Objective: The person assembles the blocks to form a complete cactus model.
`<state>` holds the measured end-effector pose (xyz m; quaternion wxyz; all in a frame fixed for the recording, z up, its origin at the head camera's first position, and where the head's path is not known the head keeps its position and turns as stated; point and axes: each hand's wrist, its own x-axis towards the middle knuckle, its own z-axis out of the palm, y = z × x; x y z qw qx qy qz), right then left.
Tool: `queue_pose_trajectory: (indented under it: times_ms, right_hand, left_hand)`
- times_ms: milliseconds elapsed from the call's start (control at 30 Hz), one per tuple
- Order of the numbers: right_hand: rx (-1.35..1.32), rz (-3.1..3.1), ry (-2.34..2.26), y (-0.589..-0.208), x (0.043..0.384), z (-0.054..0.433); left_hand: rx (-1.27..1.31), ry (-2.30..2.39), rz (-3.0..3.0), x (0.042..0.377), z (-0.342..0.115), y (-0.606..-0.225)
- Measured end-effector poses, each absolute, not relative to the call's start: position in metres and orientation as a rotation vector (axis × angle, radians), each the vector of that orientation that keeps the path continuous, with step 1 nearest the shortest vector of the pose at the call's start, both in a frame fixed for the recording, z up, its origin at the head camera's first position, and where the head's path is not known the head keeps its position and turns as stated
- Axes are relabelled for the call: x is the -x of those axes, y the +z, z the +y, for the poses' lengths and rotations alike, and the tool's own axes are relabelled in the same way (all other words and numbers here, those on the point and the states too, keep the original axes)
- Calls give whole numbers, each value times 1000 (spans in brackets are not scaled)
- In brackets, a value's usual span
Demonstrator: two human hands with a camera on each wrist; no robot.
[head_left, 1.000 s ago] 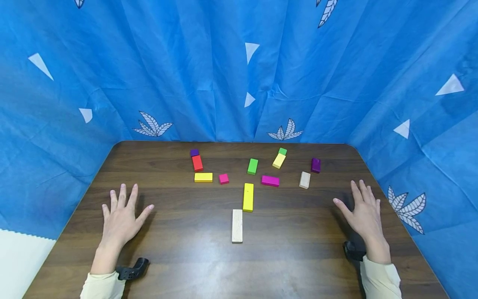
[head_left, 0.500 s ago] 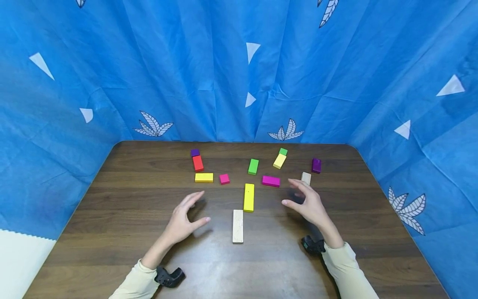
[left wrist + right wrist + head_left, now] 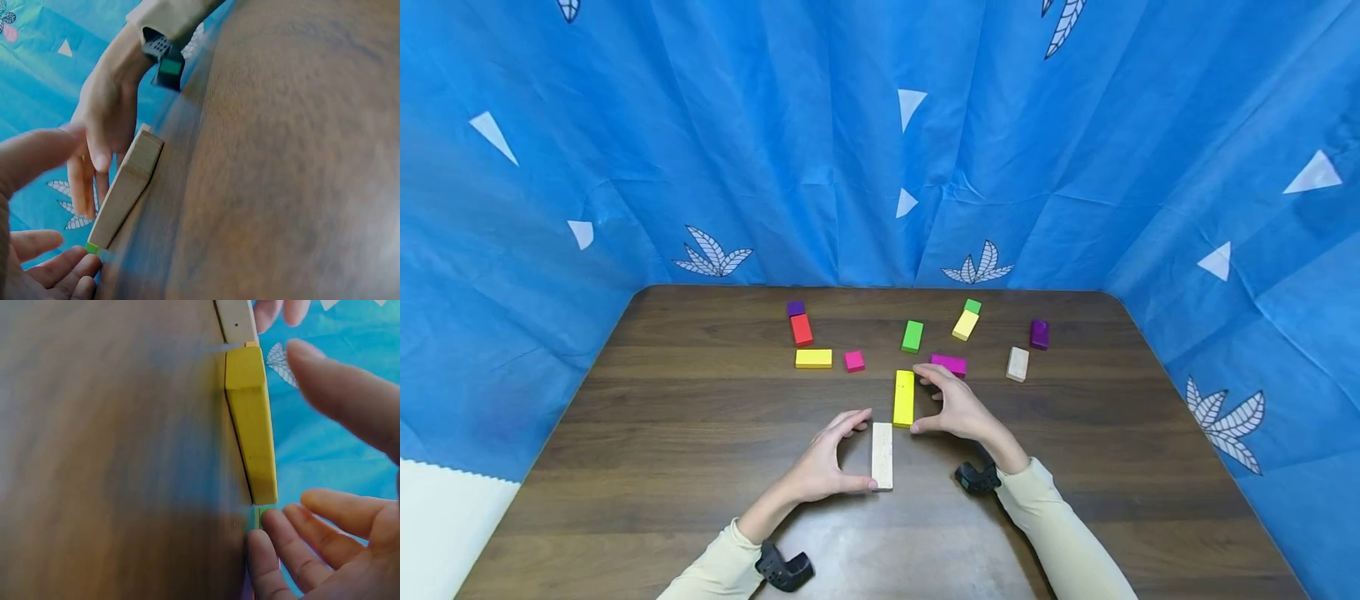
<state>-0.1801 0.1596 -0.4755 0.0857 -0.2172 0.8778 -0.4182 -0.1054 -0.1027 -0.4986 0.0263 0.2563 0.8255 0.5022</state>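
Note:
A pale wooden block (image 3: 882,456) lies lengthwise near the middle of the table. My left hand (image 3: 822,468) is at its left side, thumb by the near end and fingers by the far end, spread apart. In the left wrist view the thumb (image 3: 37,153) stands off the pale block (image 3: 128,187). Just beyond it lies a long yellow block (image 3: 904,398). My right hand (image 3: 958,408) is at that block's right side, thumb and fingers apart. The right wrist view shows a gap between the thumb (image 3: 344,394) and the yellow block (image 3: 253,425).
Behind the hands lie a magenta block (image 3: 950,365), a pink block (image 3: 854,361), a short yellow block (image 3: 814,358), a red block (image 3: 802,330), a green block (image 3: 912,336), a pale block (image 3: 1017,364) and a purple block (image 3: 1039,334). Blue curtain (image 3: 865,150) surrounds the wooden table (image 3: 700,433).
Both hands have come in from the table's sides to the middle, the left to the pale block, the right to the long yellow block. The blocks have stayed in place.

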Motion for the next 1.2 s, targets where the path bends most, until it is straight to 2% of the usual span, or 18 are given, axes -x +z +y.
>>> queue_pose_trajectory:
  times_ms: [367, 933, 1200]
  right_hand:
    - [642, 2636, -1140, -485, 186, 158]
    - [690, 2646, -1225, -493, 186, 158]
    - [689, 2639, -1279, -492, 186, 160]
  left_hand:
    - [-771, 1346, 2626, 102, -99, -499]
    - [-824, 1367, 2686, 101, -99, -502]
    - [-886, 1398, 2627, 88, -90, -498]
